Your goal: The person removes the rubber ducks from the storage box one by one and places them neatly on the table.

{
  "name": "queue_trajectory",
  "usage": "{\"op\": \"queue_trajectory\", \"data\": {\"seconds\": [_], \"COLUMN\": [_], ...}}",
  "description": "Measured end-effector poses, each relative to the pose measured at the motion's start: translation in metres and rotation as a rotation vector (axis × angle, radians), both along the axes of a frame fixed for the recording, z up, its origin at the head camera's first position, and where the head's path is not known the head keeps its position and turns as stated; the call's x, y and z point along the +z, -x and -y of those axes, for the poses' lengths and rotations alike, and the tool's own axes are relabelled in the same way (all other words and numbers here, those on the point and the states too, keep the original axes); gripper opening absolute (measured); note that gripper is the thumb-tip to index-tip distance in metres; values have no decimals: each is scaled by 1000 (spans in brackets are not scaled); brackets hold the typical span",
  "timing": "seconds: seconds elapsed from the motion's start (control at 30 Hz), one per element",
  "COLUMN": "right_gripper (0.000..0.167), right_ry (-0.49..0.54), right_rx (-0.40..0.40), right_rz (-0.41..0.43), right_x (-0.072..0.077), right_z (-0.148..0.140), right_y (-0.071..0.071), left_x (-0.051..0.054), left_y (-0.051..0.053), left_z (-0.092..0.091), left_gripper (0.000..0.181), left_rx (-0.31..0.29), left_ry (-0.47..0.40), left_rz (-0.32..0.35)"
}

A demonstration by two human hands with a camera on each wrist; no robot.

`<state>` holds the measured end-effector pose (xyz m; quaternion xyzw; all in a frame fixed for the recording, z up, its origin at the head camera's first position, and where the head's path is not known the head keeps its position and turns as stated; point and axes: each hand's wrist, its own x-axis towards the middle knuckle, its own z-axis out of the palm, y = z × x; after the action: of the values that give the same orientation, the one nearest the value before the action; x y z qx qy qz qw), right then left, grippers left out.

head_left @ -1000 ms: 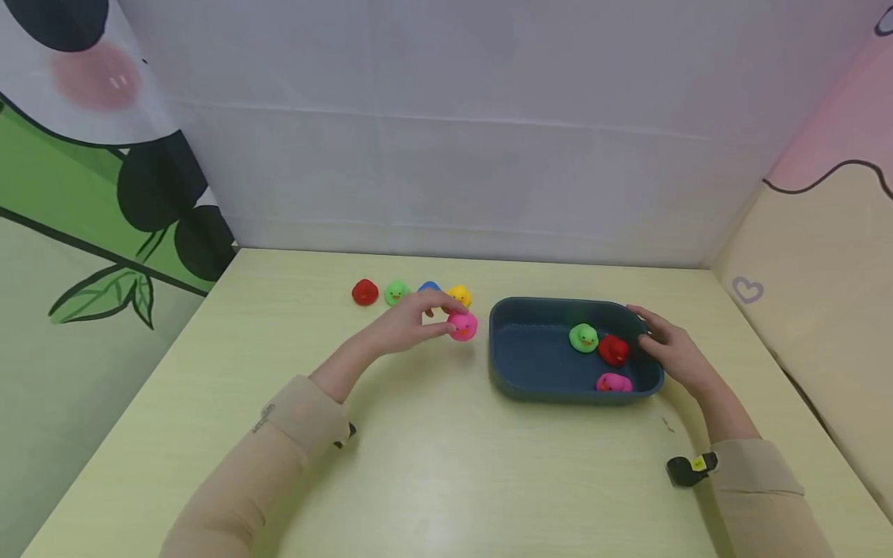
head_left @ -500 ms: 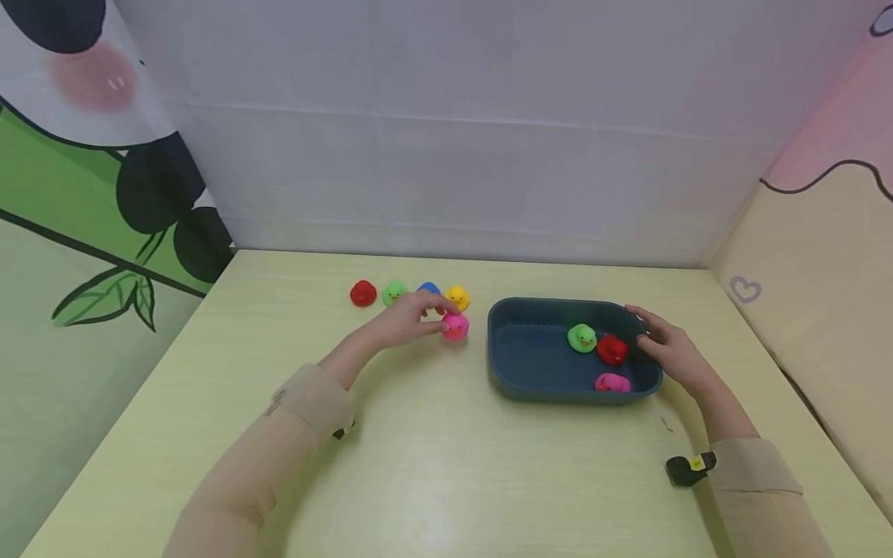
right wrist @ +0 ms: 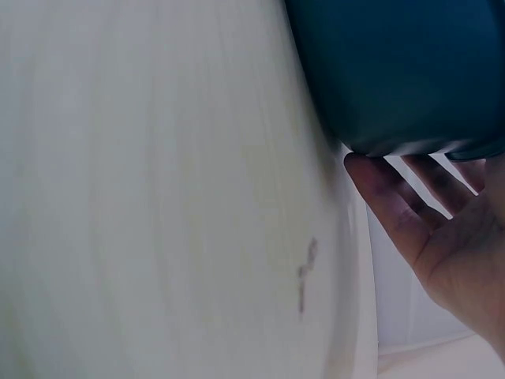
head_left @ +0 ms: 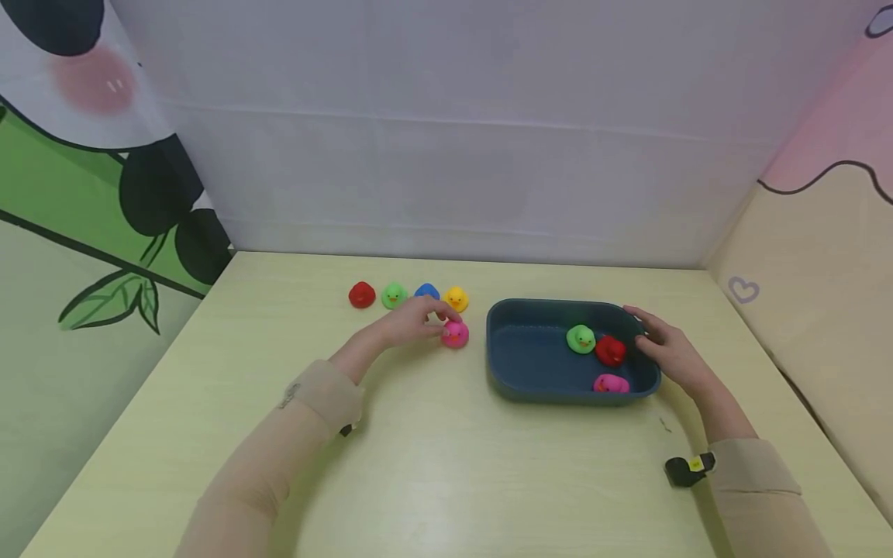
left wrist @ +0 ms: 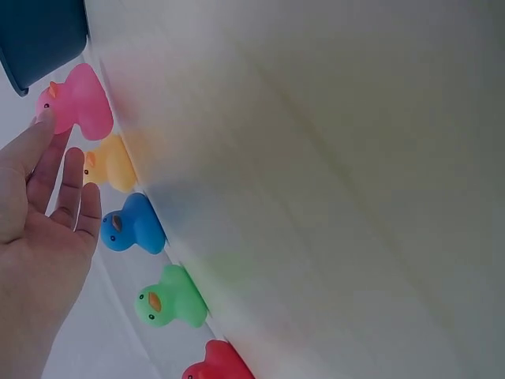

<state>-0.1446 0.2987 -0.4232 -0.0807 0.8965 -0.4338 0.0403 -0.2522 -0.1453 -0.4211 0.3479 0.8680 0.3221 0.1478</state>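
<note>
My left hand pinches a pink duck between thumb and fingers, left of the dark blue tray. In the left wrist view the thumb touches the head of the pink duck, which is at the table surface. Just behind it is a yellow duck. My right hand holds the tray's right end, the thumb at the rim and the fingers against the outer wall. Inside the tray lie a green duck, a red duck and another pink duck.
Left of the yellow duck, a blue duck, a green duck and a red duck stand in a row on the table. A pale wall rises behind the table's back edge.
My left hand has moved slightly left and down with the pink duck, which now sits lower in front of the yellow one. The right hand and tray have stayed put.
</note>
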Motion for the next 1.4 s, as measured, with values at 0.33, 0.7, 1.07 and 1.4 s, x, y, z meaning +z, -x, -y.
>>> {"op": "queue_trajectory", "data": {"seconds": [0.33, 0.7, 1.07, 1.4], "right_gripper": [51, 51, 52, 51], "right_ry": [-1, -6, -9, -10], "right_rx": [1, -4, -5, -5], "right_rz": [-5, -5, 2, -5], "right_x": [-1, 0, 0, -1], "right_z": [-1, 0, -2, -2], "right_y": [1, 1, 1, -1], "left_x": [1, -2, 9, 24], "left_y": [-1, 1, -6, -18], "left_z": [-2, -5, -8, -13], "left_gripper": [28, 28, 34, 34], "left_rx": [19, 33, 34, 13], "left_ry": [7, 23, -2, -77], "left_rz": [40, 46, 20, -42]}}
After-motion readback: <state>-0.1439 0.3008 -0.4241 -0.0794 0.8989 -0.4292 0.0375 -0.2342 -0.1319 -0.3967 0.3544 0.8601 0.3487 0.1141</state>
